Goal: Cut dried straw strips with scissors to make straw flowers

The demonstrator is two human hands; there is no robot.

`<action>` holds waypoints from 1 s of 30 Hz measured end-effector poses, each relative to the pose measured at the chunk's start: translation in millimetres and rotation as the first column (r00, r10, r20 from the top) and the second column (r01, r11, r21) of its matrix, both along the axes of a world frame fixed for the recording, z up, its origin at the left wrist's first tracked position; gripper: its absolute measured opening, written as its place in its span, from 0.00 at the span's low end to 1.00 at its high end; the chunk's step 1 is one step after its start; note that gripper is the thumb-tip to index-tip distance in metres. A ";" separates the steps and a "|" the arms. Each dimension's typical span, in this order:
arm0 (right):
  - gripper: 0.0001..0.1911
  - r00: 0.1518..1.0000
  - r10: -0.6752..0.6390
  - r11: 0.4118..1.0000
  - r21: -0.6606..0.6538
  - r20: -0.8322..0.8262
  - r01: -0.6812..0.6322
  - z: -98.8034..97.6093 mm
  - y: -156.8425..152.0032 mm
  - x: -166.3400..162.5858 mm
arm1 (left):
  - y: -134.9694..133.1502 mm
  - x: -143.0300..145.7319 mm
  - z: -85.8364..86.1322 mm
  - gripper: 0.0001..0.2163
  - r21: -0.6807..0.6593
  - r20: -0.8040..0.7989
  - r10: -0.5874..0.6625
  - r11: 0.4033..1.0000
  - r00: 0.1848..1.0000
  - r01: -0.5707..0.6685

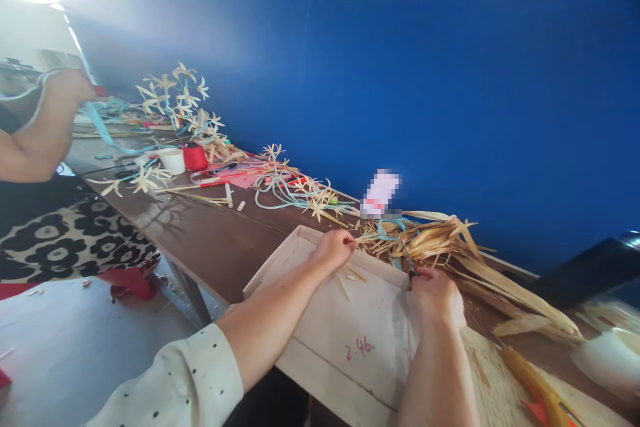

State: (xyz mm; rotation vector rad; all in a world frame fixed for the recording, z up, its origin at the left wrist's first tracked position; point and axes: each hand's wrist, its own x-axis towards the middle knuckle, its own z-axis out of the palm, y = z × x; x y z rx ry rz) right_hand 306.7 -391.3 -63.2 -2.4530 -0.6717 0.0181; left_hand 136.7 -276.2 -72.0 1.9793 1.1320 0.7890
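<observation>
My right hand [439, 297] grips a pair of scissors [410, 261], whose blades point up and away over a heap of dried corn husk [433, 240]. To its left, my left hand [336, 250] is closed in a pinch at the far edge of a shallow pale box lid [320, 320]. A thin straw-coloured piece of husk [361, 240] seems to stick out from those fingertips, close to the heap. Several small slivers lie in the lid, which is marked "2.46.". Both forearms reach across it.
Husk flowers on stems [173, 100], a red thread spool [195, 157], a white cup [172, 161] and coiled light-blue cords [280, 190] crowd the brown table [215, 240]. A yellow tool [540, 387] lies front right. Another person's arm [45, 127] is at left. A blue panel [450, 100] stands behind.
</observation>
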 end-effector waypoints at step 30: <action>0.13 0.519 0.687 0.579 0.815 -0.509 0.033 0.9 29.1 -58.4 | -11.5 5.3 8.4 0.19 -0.229 0.449 -0.309 0.867 0.838 0.442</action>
